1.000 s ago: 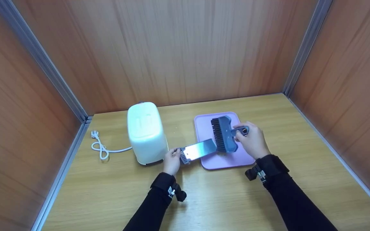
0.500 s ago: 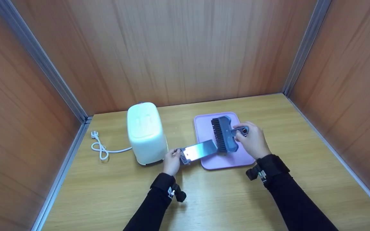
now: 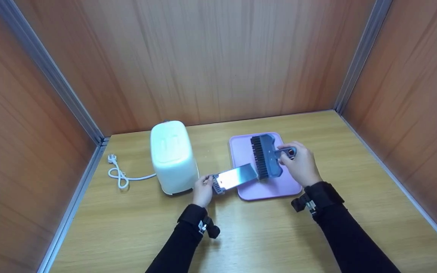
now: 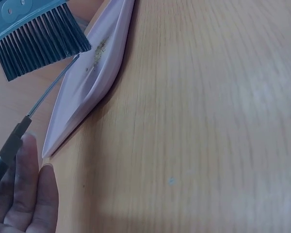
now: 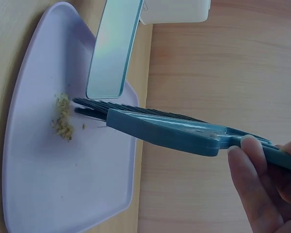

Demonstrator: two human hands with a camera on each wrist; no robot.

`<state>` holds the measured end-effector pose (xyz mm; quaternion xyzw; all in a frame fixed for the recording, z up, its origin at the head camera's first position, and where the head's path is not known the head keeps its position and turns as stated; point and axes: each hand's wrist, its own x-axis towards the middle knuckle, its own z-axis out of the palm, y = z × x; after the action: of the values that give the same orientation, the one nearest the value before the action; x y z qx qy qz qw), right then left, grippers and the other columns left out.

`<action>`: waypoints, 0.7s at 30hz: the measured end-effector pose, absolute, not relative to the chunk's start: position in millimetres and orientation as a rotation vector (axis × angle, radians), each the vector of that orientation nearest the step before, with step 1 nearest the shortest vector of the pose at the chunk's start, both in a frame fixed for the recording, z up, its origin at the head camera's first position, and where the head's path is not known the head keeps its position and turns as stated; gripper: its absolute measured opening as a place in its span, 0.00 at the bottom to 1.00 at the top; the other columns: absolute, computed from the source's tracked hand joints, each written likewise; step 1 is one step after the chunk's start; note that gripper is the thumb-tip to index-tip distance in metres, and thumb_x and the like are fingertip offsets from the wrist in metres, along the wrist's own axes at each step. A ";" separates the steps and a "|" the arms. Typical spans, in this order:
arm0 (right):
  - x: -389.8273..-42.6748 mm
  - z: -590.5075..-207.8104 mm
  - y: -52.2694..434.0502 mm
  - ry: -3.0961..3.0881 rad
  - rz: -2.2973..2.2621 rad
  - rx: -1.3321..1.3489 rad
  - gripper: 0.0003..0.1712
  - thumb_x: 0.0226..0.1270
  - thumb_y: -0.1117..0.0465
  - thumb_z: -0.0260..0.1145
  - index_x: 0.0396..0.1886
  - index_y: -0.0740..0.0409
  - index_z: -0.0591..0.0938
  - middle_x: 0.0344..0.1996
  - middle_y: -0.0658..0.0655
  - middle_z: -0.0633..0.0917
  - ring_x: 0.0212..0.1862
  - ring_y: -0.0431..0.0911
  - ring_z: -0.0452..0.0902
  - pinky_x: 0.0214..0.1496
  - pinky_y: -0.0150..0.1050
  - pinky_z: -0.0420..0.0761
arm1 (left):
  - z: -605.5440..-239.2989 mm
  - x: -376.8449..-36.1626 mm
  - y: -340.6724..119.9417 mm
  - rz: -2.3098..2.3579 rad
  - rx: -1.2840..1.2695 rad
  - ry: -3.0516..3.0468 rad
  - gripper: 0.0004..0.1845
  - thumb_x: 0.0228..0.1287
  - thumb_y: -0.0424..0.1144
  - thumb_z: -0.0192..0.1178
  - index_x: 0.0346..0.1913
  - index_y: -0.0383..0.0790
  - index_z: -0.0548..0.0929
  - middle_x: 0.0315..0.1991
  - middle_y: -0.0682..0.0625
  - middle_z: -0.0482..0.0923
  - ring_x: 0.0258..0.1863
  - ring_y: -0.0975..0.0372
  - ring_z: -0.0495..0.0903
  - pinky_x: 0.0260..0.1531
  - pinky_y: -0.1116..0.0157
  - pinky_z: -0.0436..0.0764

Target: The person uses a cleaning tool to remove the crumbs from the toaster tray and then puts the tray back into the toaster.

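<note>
Black sleeves (image 3: 188, 237), wrist-strapped cams.

Wood-panelled booth (image 3: 218, 57), toaster (image 3: 173, 157) tabletop

I've got open wooden tabletop (image 3: 264, 235) near me, between & in front of both forearms, w/ room to pass. Left side is blocked by the white plastic toaster (image 3: 173, 157), just beside my left hand (image 3: 202, 191); its white cord (image 3: 121, 176) lies looped further left. The pink flat tray (image 3: 241, 151) takes up the centre, w/ the blue-grey brush (image 3: 266, 157) & shiny metal crumb tray (image 3: 235, 176) over it. Right of my right hand (image 3: 300, 165) the table's free up to the wood-panel walls (image 3: 412, 94).
</note>
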<state>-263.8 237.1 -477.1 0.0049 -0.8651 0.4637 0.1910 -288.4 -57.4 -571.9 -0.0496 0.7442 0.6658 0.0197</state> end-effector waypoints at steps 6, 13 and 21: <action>-268.8 -478.8 231.7 -2.365 1.428 0.020 0.14 0.76 0.71 0.63 0.56 0.67 0.87 0.49 0.64 0.87 0.40 0.50 0.92 0.45 0.31 0.88 | -576.7 -291.6 -58.1 2.096 -0.145 2.300 0.20 0.86 0.32 0.47 0.67 0.18 0.75 0.55 0.28 0.82 0.51 0.48 0.86 0.49 0.61 0.86; -268.9 -481.5 219.9 -2.187 1.874 -0.036 0.14 0.80 0.70 0.62 0.59 0.71 0.84 0.43 0.67 0.91 0.36 0.42 0.91 0.46 0.37 0.90 | -574.0 -289.8 -55.1 2.169 -0.117 2.183 0.20 0.87 0.33 0.45 0.67 0.19 0.73 0.52 0.27 0.81 0.42 0.51 0.87 0.44 0.53 0.90; -268.2 -490.3 212.2 -2.165 1.966 -0.039 0.15 0.78 0.73 0.61 0.58 0.75 0.84 0.43 0.68 0.90 0.33 0.40 0.90 0.45 0.37 0.90 | -575.3 -290.7 -55.3 2.115 -0.067 2.274 0.20 0.86 0.32 0.46 0.66 0.16 0.73 0.50 0.25 0.82 0.43 0.45 0.89 0.43 0.55 0.90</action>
<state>-268.2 212.2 -490.3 -0.0132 -0.7360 0.6682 0.1081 -290.7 -55.3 -575.3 -0.0215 0.7320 0.6807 0.0175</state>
